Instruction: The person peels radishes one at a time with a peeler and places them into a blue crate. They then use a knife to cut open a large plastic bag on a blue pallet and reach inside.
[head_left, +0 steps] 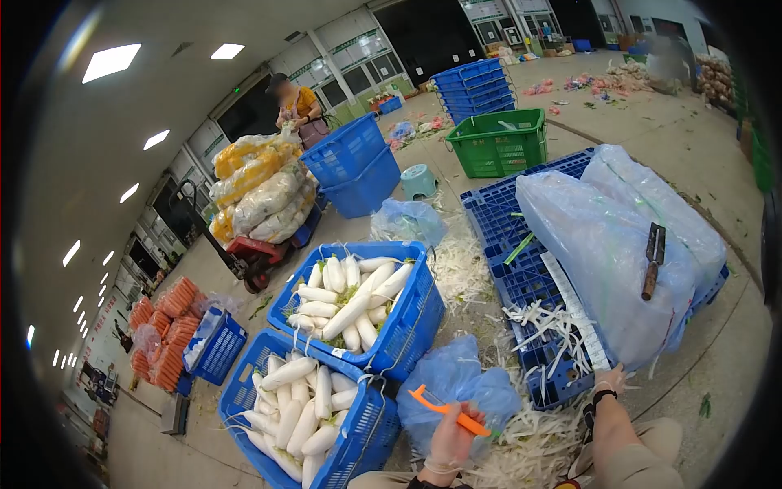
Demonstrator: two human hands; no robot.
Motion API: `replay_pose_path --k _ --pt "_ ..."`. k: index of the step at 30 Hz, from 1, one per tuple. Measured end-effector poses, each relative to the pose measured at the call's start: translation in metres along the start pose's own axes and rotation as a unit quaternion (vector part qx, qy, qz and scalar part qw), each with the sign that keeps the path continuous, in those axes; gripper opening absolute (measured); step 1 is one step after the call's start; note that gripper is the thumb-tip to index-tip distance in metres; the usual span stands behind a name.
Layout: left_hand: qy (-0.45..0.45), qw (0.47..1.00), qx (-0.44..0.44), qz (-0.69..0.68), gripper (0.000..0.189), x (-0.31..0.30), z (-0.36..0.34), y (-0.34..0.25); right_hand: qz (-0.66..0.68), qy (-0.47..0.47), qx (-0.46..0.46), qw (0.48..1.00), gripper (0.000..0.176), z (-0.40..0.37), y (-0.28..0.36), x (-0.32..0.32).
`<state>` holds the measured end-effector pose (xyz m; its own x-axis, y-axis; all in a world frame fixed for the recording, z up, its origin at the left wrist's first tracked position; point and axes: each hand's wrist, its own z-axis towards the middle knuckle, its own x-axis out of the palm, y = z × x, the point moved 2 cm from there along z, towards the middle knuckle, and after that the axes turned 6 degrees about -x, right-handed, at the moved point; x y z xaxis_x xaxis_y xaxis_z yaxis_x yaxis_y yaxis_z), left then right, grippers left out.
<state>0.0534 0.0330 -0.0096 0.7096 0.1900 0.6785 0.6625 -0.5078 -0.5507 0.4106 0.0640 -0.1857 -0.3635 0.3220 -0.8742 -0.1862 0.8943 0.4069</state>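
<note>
My left hand [450,442] is closed around an orange peeler [432,401], above a blue plastic bag [464,387] and a heap of white peelings [538,448]. My right hand [609,380] is at the near end of the blue pallet [562,394], beside the large filled plastic bags [603,244]; its fingers are too small to make out. Left of my left hand stand two blue crates [376,416] of white radishes [322,391]. A tool with a wooden handle [651,279] lies on the large bags.
A green crate [498,153], stacked blue crates [358,179] and a small teal stool [419,181] stand farther off. A person [300,104] is behind a loaded pallet jack [254,253] at the back left. Bagged carrots [173,334] lie at the left.
</note>
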Motion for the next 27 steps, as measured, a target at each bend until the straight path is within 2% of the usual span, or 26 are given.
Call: replay_pose_path --k 3,7,9,10,12,13,15,18,21,25,27 --pt "-0.031 0.999 -0.009 -0.011 0.02 0.001 -0.004 0.001 0.06 0.046 0.032 0.997 0.06 0.012 -0.008 0.015" --pt "0.027 1.0 0.002 -0.011 0.019 0.003 -0.007 0.0 0.104 0.029 0.043 0.993 0.059 0.036 -0.029 0.038" --pt "0.041 0.999 0.002 -0.009 0.019 0.005 -0.009 0.0 0.117 0.126 -0.005 0.985 0.049 0.044 -0.031 0.04" --pt "0.037 0.999 0.001 -0.008 0.02 0.006 -0.009 0.0 0.117 0.125 -0.005 0.985 0.049 0.036 -0.026 0.029" --pt "0.033 0.999 0.0 -0.007 0.02 0.006 -0.009 0.001 0.147 0.067 0.003 0.987 0.035 0.017 -0.016 0.012" --pt "0.046 0.999 0.001 -0.01 0.021 0.004 -0.008 0.002 0.148 0.066 0.002 0.987 0.035 0.022 -0.02 0.024" --pt "0.059 0.998 0.003 -0.013 0.021 0.003 -0.006 0.002 0.171 -0.02 0.002 0.985 0.029 0.032 -0.026 0.049" --pt "0.056 0.998 0.0 -0.011 0.021 0.003 -0.007 0.002 0.179 0.034 0.014 0.983 0.03 0.032 -0.026 0.048" --pt "0.013 1.0 0.002 -0.004 0.022 0.004 -0.009 0.002 0.21 0.076 0.014 0.975 0.027 0.039 -0.027 0.053" --pt "0.01 1.0 0.002 -0.004 0.021 0.001 -0.004 0.003 0.256 0.063 0.044 0.963 0.024 0.037 -0.028 0.052" --pt "0.008 1.0 0.0 -0.004 0.021 0.0 -0.004 0.003 0.245 0.089 -0.037 0.965 0.029 0.027 -0.023 0.04"
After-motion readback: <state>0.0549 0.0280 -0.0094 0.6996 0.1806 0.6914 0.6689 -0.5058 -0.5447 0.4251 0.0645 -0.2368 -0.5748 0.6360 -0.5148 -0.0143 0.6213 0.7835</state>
